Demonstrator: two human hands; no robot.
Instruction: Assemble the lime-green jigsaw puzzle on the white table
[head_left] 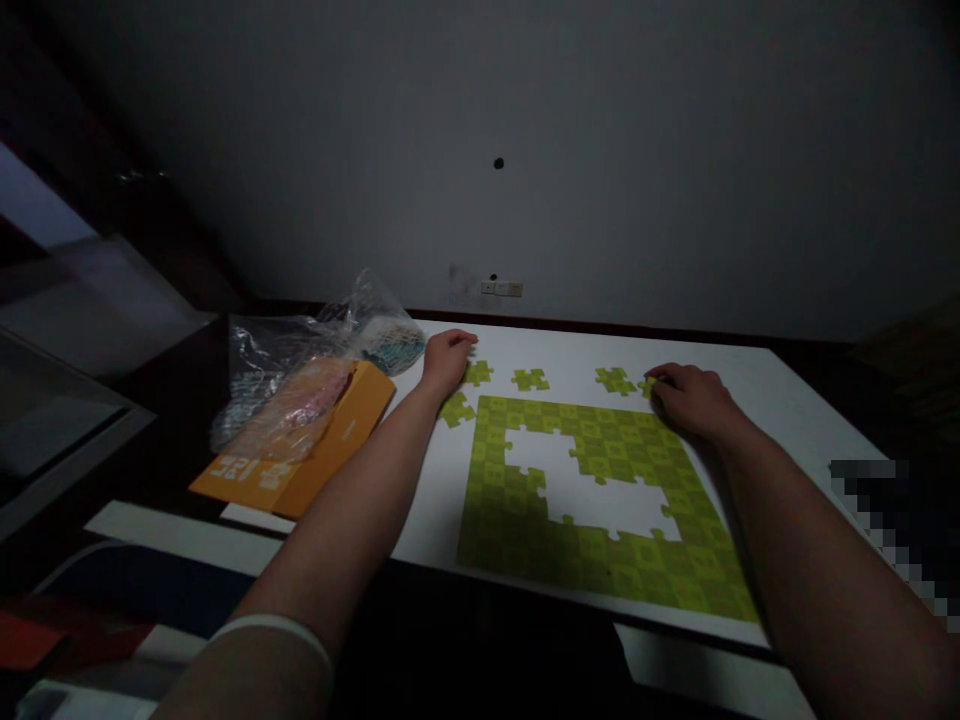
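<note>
A green checkered jigsaw puzzle (510,540) lies on the white table, with a stepped gap in its middle showing the white surface. Beyond its far right corner, my right hand (694,400) has its fingers closed on a small green puzzle piece (647,385). Another loose piece (616,381) lies just left of that hand. My left hand (447,360) is closed at the far left, beside one loose piece (478,373); whatever its fingers hold, if anything, is hidden. Two more pieces lie near the puzzle's far edge: a separate piece (531,380) and a piece (457,410) by my left forearm.
An orange box or envelope (330,450) lies to the left, partly under a crumpled clear plastic bag (285,370). Behind it sits a teal and white patterned bundle (391,342) in plastic. A grey wall with a socket panel (501,288) rises behind the white table (757,400).
</note>
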